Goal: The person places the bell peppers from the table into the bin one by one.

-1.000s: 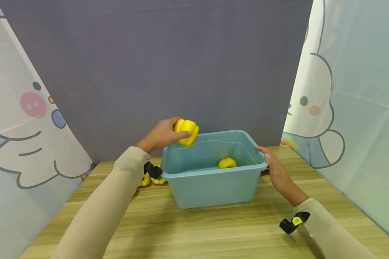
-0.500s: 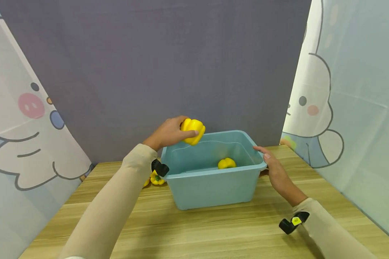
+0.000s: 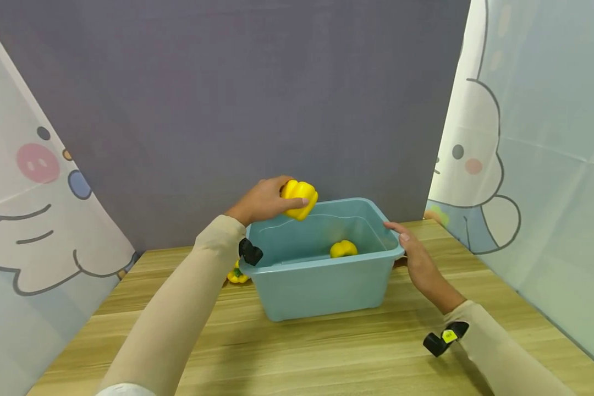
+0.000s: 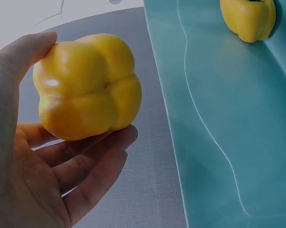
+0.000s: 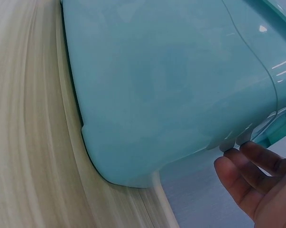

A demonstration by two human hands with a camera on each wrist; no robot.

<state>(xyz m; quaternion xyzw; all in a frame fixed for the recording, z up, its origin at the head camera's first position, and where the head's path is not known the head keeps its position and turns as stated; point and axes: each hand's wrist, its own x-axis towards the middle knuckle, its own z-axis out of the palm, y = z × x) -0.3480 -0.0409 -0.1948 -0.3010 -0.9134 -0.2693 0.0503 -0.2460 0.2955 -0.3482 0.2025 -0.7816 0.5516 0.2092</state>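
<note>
My left hand (image 3: 267, 199) pinches a yellow bell pepper (image 3: 300, 200) between thumb and fingers, over the left part of a blue-green plastic bin (image 3: 322, 289). In the left wrist view, the lobed end of this bell pepper (image 4: 86, 90) faces the camera, with the thumb at one side and fingertips beneath it. A second yellow bell pepper (image 3: 344, 248) lies inside the bin, toward the right. My right hand (image 3: 421, 264) holds the bin's right rim. In the right wrist view, its fingers (image 5: 233, 175) bend against the outer wall just under the rim.
Another yellow bell pepper (image 3: 237, 274) with a green stem lies on the wooden table (image 3: 297, 357) left of the bin, partly hidden by my left wrist. A dark grey panel (image 3: 227, 99) stands behind the bin. Cartoon-printed curtains (image 3: 539, 132) hang at both sides.
My left hand has moved a little to the right with the bell pepper, farther over the bin. Its forearm now covers more of the peppers on the table. My right hand stays at the rim.
</note>
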